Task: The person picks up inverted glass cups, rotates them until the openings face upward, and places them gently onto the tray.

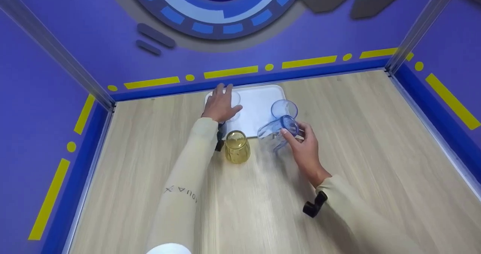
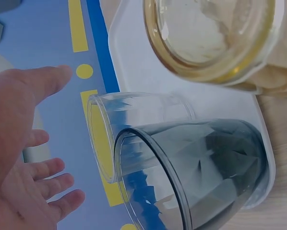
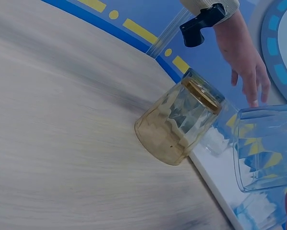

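My left hand reaches over the left part of a white tray, fingers spread and holding nothing. Below it on the tray stand a clear glass and a dark grey faceted glass, both rim up; the forearm hides the grey one in the head view. My right hand grips a light blue glass, thumb on its side, tilted over the tray's front right corner. Behind it a second blue glass is at the tray's right edge. An amber glass stands upside down on the table before the tray.
The wooden table is walled by purple-blue panels on the back and both sides. The tray lies close to the back panel. Black wrist mounts stick out from the sleeves.
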